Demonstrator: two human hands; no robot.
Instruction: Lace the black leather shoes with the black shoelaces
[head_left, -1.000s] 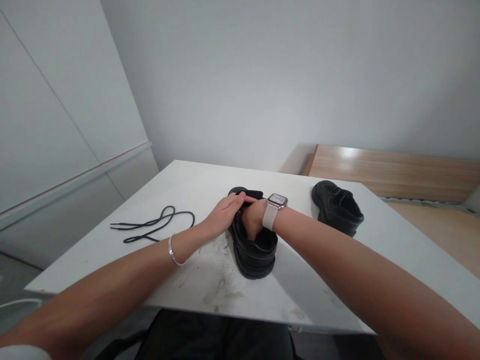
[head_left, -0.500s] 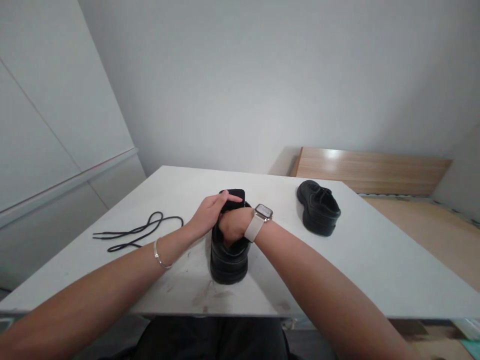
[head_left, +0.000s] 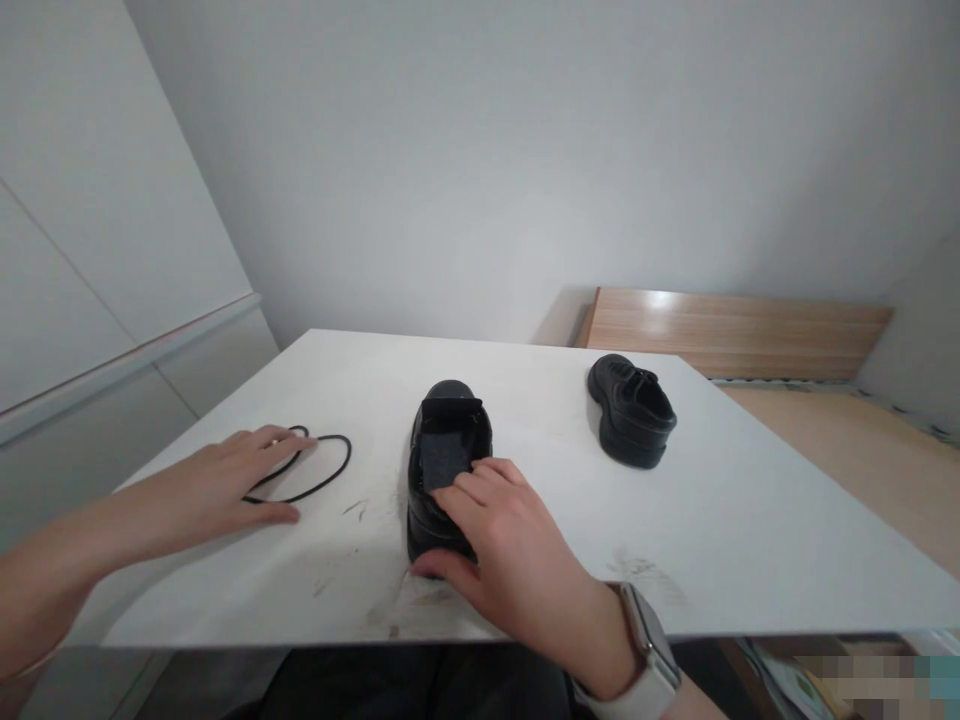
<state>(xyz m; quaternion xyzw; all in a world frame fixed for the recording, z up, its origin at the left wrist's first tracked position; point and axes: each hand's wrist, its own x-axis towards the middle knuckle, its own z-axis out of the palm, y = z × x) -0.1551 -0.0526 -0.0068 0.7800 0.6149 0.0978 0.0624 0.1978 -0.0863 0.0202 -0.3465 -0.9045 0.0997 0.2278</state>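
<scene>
A black leather shoe (head_left: 421, 515) stands on the white table in front of me, toe pointing away. Its tongue (head_left: 451, 405) is flipped up toward the toe, and no lace shows in it. My right hand (head_left: 502, 530) grips the heel, fingers over the rim into the opening and thumb at the back outside. To the left, my left hand (head_left: 232, 480) reaches over a loose black shoelace (head_left: 348, 455) with thumb and fingers apart. Part of the lace is hidden under that hand, and contact is hard to judge.
Another black shoe (head_left: 636, 420), laced, stands farther back on the right of the white table (head_left: 540, 590). Behind the table is a wooden headboard (head_left: 735, 335) with a bare bed base (head_left: 810, 420) beside it. White cabinet panels (head_left: 97, 250) rise on the left.
My left hand has left the shoe and moved left over the lace. My right hand has drawn back out of the shoe to its heel. The far shoe stays put.
</scene>
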